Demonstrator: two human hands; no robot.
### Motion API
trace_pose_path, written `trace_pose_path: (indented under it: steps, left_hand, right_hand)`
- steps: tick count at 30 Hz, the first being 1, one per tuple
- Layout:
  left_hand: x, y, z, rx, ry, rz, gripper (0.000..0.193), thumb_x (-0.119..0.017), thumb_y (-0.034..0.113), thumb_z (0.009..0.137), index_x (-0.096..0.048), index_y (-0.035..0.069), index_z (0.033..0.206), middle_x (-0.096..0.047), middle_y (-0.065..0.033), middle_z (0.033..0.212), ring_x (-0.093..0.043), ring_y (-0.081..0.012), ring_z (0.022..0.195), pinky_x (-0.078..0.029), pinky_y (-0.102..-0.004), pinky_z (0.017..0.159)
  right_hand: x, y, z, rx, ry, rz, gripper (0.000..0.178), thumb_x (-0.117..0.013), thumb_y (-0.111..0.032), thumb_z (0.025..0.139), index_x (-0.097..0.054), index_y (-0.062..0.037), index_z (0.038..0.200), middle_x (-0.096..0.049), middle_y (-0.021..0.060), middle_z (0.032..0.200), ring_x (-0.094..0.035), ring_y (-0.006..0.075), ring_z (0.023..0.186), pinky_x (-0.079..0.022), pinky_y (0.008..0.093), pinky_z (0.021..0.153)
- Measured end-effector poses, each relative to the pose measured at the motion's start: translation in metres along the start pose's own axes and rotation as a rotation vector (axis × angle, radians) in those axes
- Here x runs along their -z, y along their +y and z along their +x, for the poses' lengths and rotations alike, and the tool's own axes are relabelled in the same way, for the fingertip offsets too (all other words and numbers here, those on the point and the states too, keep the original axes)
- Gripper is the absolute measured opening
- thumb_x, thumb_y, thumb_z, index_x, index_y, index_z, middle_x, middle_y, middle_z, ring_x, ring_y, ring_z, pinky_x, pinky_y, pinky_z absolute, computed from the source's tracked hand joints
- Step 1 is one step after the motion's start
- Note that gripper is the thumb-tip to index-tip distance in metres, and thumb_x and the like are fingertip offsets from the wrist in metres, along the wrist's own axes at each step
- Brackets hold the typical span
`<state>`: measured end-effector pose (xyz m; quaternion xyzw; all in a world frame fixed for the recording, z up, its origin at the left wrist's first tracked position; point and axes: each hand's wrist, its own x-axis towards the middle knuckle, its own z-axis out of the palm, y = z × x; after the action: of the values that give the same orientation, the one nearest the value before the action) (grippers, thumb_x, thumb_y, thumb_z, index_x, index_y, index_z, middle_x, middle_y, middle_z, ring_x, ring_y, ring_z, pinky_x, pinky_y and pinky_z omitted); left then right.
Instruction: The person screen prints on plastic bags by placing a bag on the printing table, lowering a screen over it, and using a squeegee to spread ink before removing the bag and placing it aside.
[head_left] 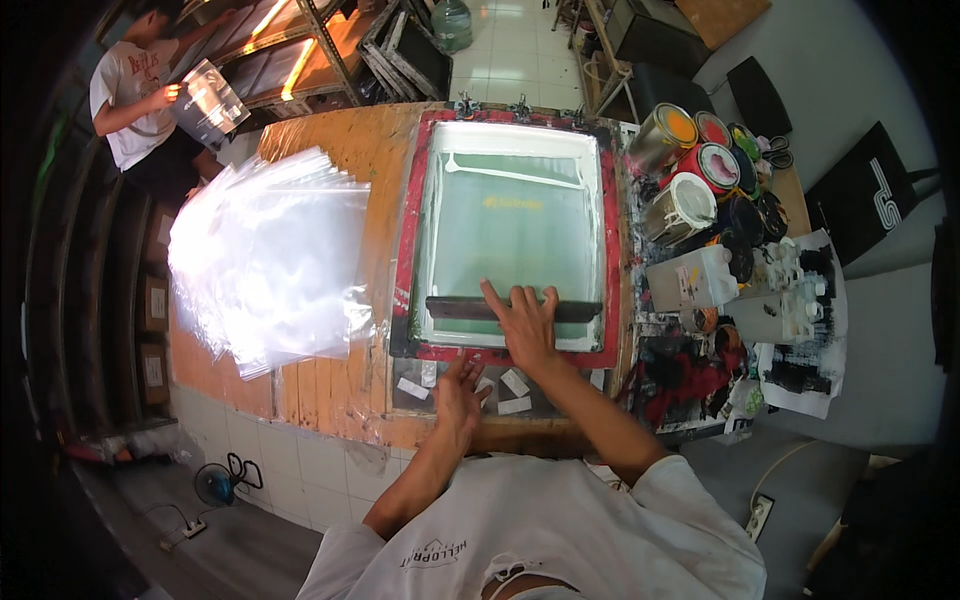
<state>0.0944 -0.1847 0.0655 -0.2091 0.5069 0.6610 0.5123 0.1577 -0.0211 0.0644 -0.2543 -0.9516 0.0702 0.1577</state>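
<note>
Near the table's (335,400) front edge, the right hand (526,326) holds and partly hides a dark bar (577,311) across the red frame (405,250). The left hand (459,402) is half open, its contact with the frame unclear.

We wear a pale, greyish-white T-shirt (570,520) whose short, loose sleeves (692,505) end well back from our fingers (489,294), leaving both forearms (600,412) bare. On its left side, also well back from our fingers, sits a small dark print (435,555): lettering with an angular, roof-like outline.
</note>
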Motion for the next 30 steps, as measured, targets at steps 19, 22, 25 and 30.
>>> trace_pose_path:
  steps: [19,22,25,30]
  left_hand:
    - [0.004,-0.004,-0.010,-0.028,0.040,-0.067,0.048,-0.074,0.041,0.095,-0.056,0.012,0.128,-0.054,-0.0085,0.130,-0.048,-0.0282,0.127,-0.042,-0.0536,0.105]
    - [0.002,0.001,-0.016,-0.048,0.033,-0.071,0.042,-0.074,0.038,0.096,-0.057,0.012,0.124,-0.059,-0.0074,0.122,-0.054,-0.0278,0.122,-0.042,-0.0527,0.104]
    - [-0.004,0.013,-0.028,-0.083,-0.003,-0.072,0.036,-0.073,0.034,0.098,-0.057,0.013,0.121,-0.062,-0.0065,0.116,-0.060,-0.0269,0.116,-0.043,-0.0522,0.103]
    - [-0.028,0.052,-0.057,-0.199,-0.137,-0.108,0.027,-0.078,0.020,0.095,-0.055,0.009,0.106,-0.067,-0.0050,0.106,-0.067,-0.0251,0.105,-0.049,-0.0524,0.104]
  right_hand:
    - [-0.012,0.120,0.209,-0.093,-0.360,0.036,0.086,-0.086,-0.018,0.080,-0.045,-0.0222,0.155,-0.066,0.0126,0.118,-0.059,0.0318,0.119,-0.039,0.0563,0.099]
    - [0.027,0.079,0.139,0.002,-0.404,0.099,0.090,-0.083,-0.014,0.081,-0.039,-0.0219,0.159,-0.064,0.0125,0.112,-0.059,0.0323,0.113,-0.038,0.0536,0.095]
    - [0.069,0.032,0.068,0.023,-0.347,0.209,0.090,-0.081,-0.008,0.080,-0.040,-0.0196,0.160,-0.059,0.0111,0.102,-0.057,0.0305,0.100,-0.036,0.0488,0.090]
    - [0.128,-0.028,0.026,0.018,-0.147,-0.047,0.080,-0.080,-0.015,0.083,-0.048,-0.0184,0.156,-0.054,0.0083,0.098,-0.053,0.0268,0.095,-0.035,0.0466,0.089]
